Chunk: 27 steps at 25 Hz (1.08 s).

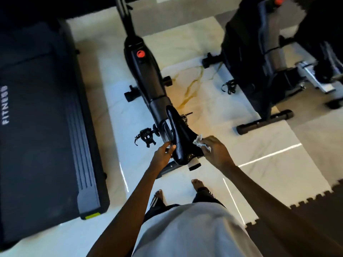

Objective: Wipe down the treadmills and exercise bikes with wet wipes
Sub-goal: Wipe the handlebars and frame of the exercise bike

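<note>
Head view: at your far left the black flat-deck treadmill [37,127] with white FITNESS lettering lies on the pale marble floor [185,52]. Your left hand [164,153] grips the left edge of the black padded saddle [180,141] on the black exercise bike [144,75] in the middle. Your right hand [215,151] pinches a crumpled white wet wipe [199,141] against the saddle's right side. A second dark exercise bike [259,62] stands well apart at the right, and a dark foam puzzle mat [315,210] lies lower right.

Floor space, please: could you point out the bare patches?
Bare pale marble floor between the black exercise bike and the dark second bike; a narrower strip beside the black treadmill. Crowded at the black saddle: left hand grips it, right hand holds a white wipe.
</note>
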Available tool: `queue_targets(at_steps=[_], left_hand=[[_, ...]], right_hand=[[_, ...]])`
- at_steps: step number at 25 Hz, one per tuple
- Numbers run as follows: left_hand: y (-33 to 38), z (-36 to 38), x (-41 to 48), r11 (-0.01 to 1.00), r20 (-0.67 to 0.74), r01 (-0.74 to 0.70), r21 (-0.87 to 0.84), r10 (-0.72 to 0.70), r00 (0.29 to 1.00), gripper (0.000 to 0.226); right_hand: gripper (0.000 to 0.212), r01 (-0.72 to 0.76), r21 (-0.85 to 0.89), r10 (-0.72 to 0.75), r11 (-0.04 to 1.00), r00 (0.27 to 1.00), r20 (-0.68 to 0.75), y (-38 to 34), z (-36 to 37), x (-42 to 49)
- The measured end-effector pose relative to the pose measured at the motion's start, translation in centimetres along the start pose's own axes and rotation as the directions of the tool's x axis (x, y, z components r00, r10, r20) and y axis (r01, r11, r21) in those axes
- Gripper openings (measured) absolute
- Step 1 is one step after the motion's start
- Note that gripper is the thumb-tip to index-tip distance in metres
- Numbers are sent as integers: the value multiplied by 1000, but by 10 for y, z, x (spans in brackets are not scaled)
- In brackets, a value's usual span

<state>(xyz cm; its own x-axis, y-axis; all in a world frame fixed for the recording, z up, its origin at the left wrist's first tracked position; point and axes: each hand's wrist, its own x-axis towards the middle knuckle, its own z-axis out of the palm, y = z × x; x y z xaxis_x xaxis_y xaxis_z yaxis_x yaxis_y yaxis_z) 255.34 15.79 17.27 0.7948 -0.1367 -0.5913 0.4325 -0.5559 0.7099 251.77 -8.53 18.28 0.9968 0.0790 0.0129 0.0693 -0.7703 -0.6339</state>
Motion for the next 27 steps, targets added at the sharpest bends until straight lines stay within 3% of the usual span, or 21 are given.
queue_targets(at_steps=[5,10,15,16,19,20,24,25,27], left_hand=[[-10,29,-17,986,-231,69,-151,-103,967,34],[-41,51,-64,955,-393,146,-258,-241,887,35],[-46,75,-85,919,-358,96,-382,-243,902,32],[-39,80,-83,914,-355,65,-400,-220,909,35],[-28,94,-76,879,-387,-40,-475,-168,907,41],[-29,99,-74,866,-404,-70,-495,-158,901,43],[-36,104,-70,866,-461,-118,-485,-139,877,51],[-35,104,-70,869,-473,-121,-479,-140,870,48],[-36,103,-69,855,-477,-134,-501,-143,867,40]], right_hand=[[19,193,61,-200,979,968,153,9,-1,23],[21,393,115,-409,912,859,309,-17,17,45],[23,366,-21,-341,930,885,316,-38,24,60],[24,418,-34,-378,908,852,361,-41,23,54],[26,634,13,-538,774,645,543,-35,12,41],[27,653,-4,-543,757,632,553,-33,9,48],[27,513,-156,-401,844,797,451,-46,10,73],[27,534,-164,-410,829,782,470,-51,12,68],[28,657,-126,-495,743,667,557,-54,13,55]])
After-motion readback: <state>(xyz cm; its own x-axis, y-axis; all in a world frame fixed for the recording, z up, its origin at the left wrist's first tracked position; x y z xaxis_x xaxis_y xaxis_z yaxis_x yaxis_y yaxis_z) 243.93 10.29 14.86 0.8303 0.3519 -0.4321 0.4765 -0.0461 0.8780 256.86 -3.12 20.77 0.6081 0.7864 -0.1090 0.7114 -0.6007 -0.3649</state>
